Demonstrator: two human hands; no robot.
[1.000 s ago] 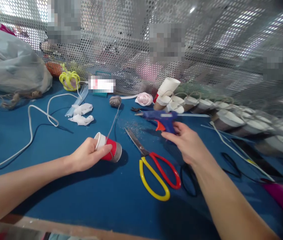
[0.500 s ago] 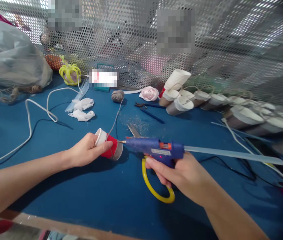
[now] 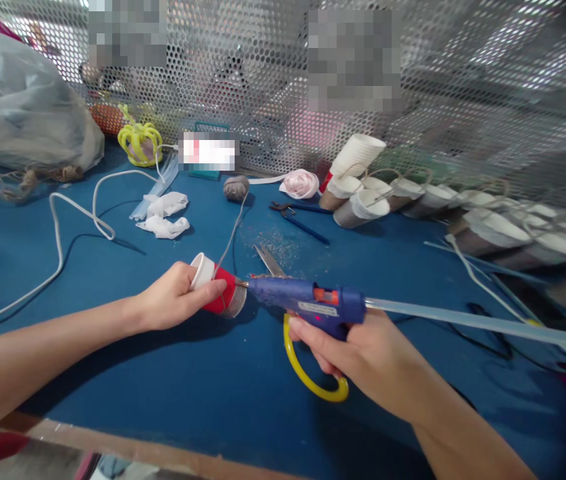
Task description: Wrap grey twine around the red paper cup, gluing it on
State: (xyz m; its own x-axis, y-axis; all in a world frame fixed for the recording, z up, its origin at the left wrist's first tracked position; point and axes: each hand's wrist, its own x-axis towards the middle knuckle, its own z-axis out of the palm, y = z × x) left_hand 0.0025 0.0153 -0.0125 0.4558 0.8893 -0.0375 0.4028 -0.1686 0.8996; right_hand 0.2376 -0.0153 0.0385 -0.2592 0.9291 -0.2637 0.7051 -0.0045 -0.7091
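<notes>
My left hand (image 3: 175, 293) is closed round a tilted red paper cup (image 3: 223, 283) with a white rim; grey yarn is wound about its base end. A strand of this yarn runs up to a grey yarn ball (image 3: 236, 188). In my right hand (image 3: 347, 350) is a blue glue gun (image 3: 307, 297), a long clear glue stick (image 3: 477, 325) jutting from its back. The gun's nozzle is at the yarn-covered end of the cup; whether it touches I cannot tell. Scissors with a yellow handle (image 3: 307, 377) lie beneath the gun, partly hidden.
Blue-handled pliers (image 3: 305, 228) lie behind the scissors, near a pink ribbon roll (image 3: 300, 183). Wrapped cups with string handles (image 3: 363, 208) line the back right. White scraps (image 3: 163, 227), a white cable (image 3: 57, 233) and a plastic bag (image 3: 17, 100) are on the left. A perforated metal panel (image 3: 263, 80) stands behind.
The glue gun has tipped slightly, its stick's rear end now lower and farther right. My left hand keeps its hold on the cup; the view has shifted a little.
</notes>
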